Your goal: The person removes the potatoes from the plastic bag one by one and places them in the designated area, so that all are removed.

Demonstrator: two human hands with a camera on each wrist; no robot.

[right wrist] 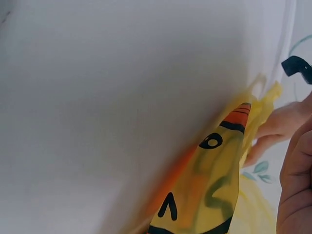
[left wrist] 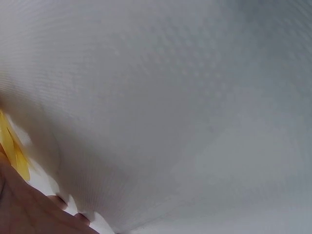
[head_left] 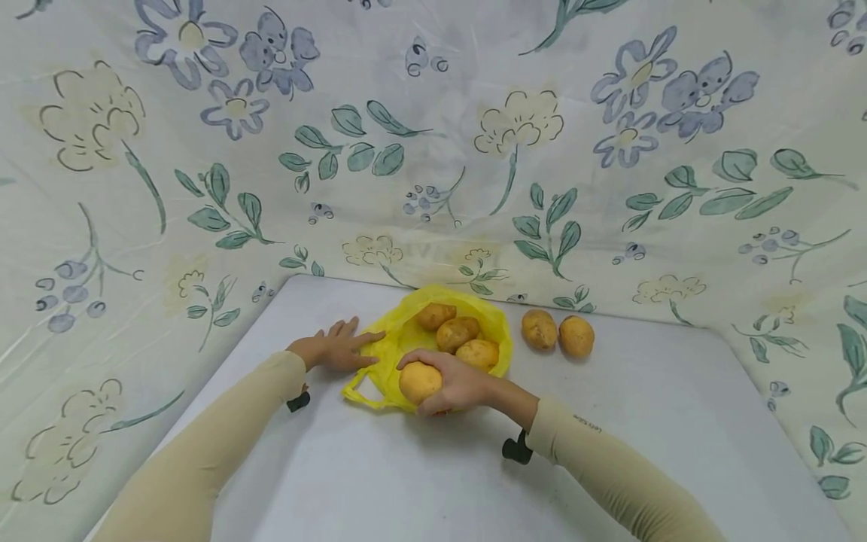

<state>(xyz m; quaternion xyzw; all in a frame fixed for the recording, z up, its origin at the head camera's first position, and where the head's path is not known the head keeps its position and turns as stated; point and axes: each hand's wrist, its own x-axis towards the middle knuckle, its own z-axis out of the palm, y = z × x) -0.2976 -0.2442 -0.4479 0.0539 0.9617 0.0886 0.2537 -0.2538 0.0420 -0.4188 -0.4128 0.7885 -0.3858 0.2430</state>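
Observation:
A yellow plastic bag (head_left: 390, 354) lies on the table with its mouth spread wide, and several potatoes (head_left: 457, 333) rest inside it. Over the bag's near side, my right hand (head_left: 459, 382) grips a potato (head_left: 420, 382) between thumb and fingers. My left hand (head_left: 336, 348) lies at the bag's left edge with fingers spread, touching the plastic near its handle loop. In the right wrist view, dark and orange printing shows on the bag (right wrist: 204, 185), with part of the right hand (right wrist: 297, 180) at the edge. The left wrist view catches only part of the left hand (left wrist: 29, 209).
Two more potatoes (head_left: 558, 334) sit side by side on the white table (head_left: 650, 436), right of the bag. A floral cloth (head_left: 433, 188) hangs behind the table and along its sides. Each wrist carries a small dark camera (head_left: 518, 449).

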